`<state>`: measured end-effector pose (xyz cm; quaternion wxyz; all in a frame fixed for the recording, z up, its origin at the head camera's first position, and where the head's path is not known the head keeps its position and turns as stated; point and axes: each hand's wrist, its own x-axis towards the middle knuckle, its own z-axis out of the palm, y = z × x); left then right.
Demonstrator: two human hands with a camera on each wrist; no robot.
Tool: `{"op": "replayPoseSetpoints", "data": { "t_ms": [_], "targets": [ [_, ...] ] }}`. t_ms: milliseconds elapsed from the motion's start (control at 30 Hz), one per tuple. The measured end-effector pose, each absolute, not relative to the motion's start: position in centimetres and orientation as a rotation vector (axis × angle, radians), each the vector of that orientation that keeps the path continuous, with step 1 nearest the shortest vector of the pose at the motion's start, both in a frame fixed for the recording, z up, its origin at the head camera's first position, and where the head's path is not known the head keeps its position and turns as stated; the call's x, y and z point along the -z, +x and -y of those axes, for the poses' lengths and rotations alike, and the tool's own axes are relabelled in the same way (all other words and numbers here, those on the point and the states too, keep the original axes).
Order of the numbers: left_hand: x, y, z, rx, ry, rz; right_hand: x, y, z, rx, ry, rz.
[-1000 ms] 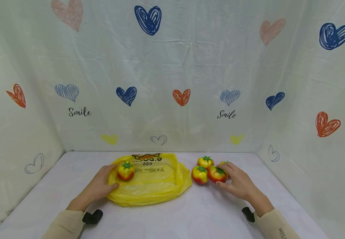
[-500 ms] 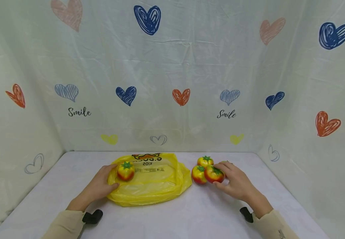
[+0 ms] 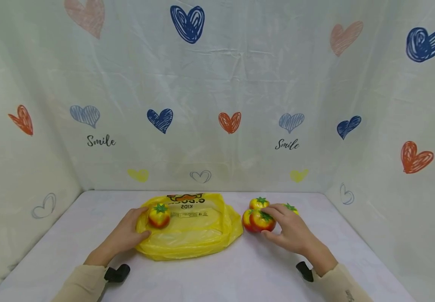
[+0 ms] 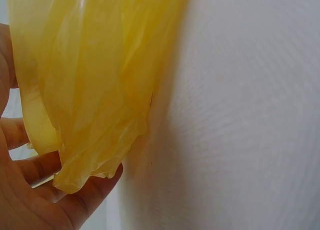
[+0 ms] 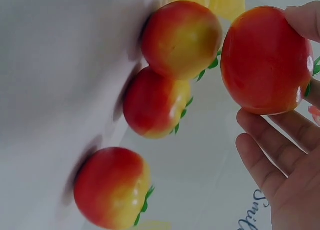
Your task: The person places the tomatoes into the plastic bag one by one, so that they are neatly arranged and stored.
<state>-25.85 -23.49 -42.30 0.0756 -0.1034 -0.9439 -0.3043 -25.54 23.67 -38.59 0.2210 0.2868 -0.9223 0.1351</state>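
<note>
My right hand (image 3: pixel 292 231) holds a yellow-and-red toy tomato (image 3: pixel 262 221) with a green calyx. The right wrist view shows that tomato (image 5: pixel 265 59) between thumb and fingertips, raised off the table. Beside and behind it sit two more tomatoes, one (image 3: pixel 246 219) partly covered by the held one, the other (image 3: pixel 258 203) farther back. Another (image 3: pixel 290 208) peeks out behind my right hand. On the left, my left hand (image 3: pixel 128 230) grips the end of a yellow plastic bag (image 3: pixel 191 249); crumpled film (image 4: pixel 95 89) lies against its fingers. One tomato (image 3: pixel 159 216) rests on the bag near that hand.
The white table (image 3: pixel 217 285) ends at a pale curtain (image 3: pixel 217 84) printed with hearts and "Smile". Similar curtain stands along both sides. Black straps (image 3: pixel 117 273) sit at both wrists. The bag's right end lies close to the tomato group.
My right hand has moved left with the held tomato, which now overlaps the left tomato in the head view. The rear-right tomato shows more. My left hand and the bag stay put.
</note>
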Motion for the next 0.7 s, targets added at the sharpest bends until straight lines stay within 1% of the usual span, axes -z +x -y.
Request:
{"op": "replayPoseSetpoints", "data": {
  "t_ms": [333,700],
  "targets": [
    [42.4,-26.0,23.5,0.901,-0.314,2.828,37.7,-26.2,-21.3,-0.402,0.913,2.458],
    [42.4,-26.0,23.6,0.893,-0.312,2.832,36.1,-27.7,-16.6,-0.465,1.009,2.433]
  ]
}}
